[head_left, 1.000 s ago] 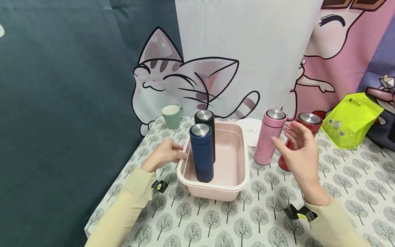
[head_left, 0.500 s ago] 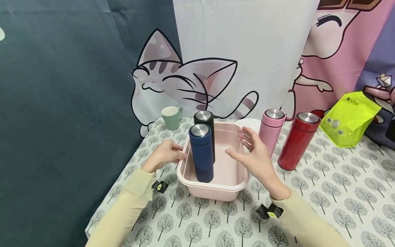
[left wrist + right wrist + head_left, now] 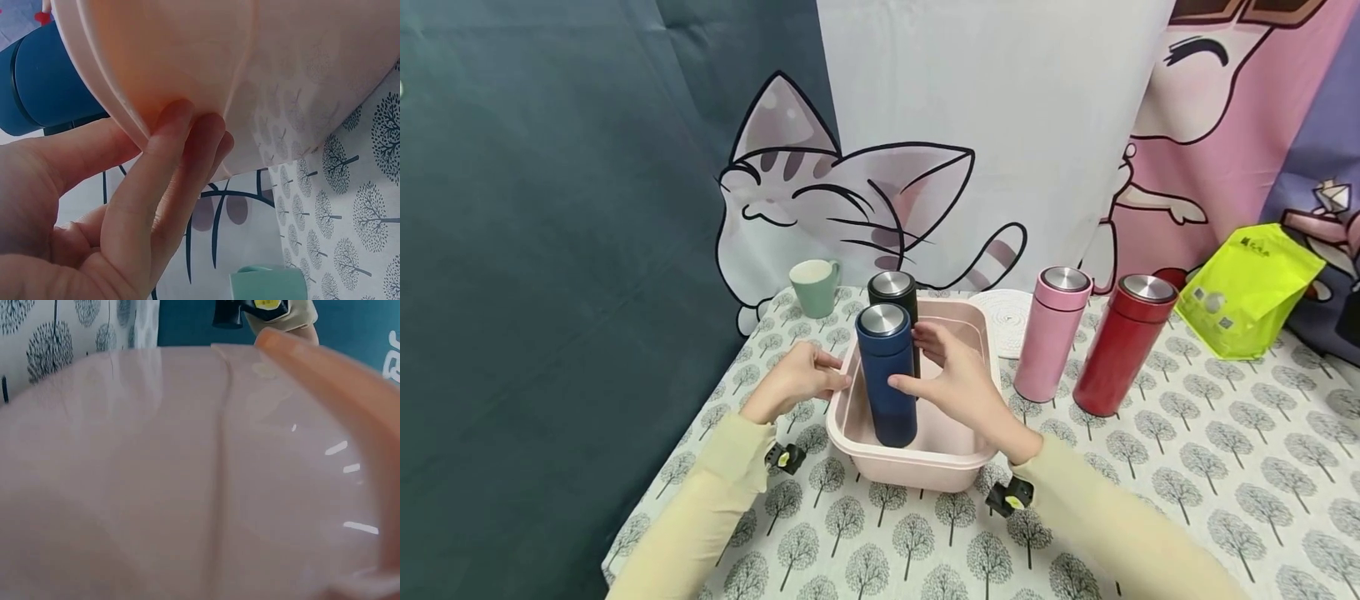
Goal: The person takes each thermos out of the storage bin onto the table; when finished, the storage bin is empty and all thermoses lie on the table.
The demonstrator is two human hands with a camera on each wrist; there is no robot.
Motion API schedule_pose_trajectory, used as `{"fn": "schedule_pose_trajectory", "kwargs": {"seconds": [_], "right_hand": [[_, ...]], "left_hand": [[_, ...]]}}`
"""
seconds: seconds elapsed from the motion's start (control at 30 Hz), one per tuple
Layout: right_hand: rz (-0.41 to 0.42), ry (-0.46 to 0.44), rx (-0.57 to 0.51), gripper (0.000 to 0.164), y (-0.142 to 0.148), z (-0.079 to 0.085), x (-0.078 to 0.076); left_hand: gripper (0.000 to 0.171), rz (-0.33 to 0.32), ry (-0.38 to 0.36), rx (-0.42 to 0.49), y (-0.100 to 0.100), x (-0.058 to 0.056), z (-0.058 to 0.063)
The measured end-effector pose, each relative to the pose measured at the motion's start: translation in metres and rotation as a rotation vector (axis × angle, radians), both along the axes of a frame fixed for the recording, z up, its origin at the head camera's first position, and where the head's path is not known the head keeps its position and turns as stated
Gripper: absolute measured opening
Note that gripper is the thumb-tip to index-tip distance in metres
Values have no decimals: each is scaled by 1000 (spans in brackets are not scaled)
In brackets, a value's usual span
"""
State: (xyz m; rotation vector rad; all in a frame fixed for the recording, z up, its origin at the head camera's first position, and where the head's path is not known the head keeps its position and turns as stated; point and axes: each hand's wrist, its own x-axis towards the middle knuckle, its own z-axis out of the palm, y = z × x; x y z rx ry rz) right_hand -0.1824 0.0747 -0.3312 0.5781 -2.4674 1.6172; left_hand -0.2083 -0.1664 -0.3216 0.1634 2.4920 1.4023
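Note:
A pink plastic basin [image 3: 970,400] stands on the table with a navy blue thermos bottle [image 3: 886,400] and a black thermos bottle [image 3: 892,283] upright in its left part. My left hand [image 3: 805,379] pinches the basin's left rim, thumb on one side and fingers against the outer wall, as the left wrist view shows. My right hand [image 3: 955,383] reaches over the basin to the navy bottle. Its thumb overlaps the bottle's front and its fingertips are right at the bottle's right edge, with the fingers spread. In the right wrist view the basin wall [image 3: 162,475] hides this hand.
A pink thermos bottle [image 3: 1052,342] and a red one [image 3: 1123,350] stand right of the basin. Behind are a green mug [image 3: 814,292], a white round mat [image 3: 1003,321] and a lime-green pouch [image 3: 1251,292]. A printed curtain [image 3: 1000,100] hangs beyond the table.
My right hand has moved left from beside the pink and red bottles, across the basin, to the navy bottle. My left hand has stayed on the rim.

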Motion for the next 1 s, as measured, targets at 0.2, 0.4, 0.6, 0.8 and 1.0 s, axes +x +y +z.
{"fn": "schedule_pose_trajectory", "kwargs": {"seconds": [0.2, 0.4, 0.6, 0.8, 1.0], "right_hand": [[38, -39, 89, 78, -6, 4, -5], [15, -3, 169, 76, -8, 0, -6], [4, 77, 232, 68, -10, -4, -7], [8, 69, 185, 64, -14, -2, -2], [6, 91, 139, 62, -11, 2, 11]], "left_hand": [[40, 3, -10, 37, 0, 1, -4], [40, -2, -18, 50, 0, -1, -8], [41, -4, -13, 52, -2, -1, -8], [40, 4, -6, 50, -4, -1, -5], [40, -16, -9, 52, -1, 0, -2]]}}
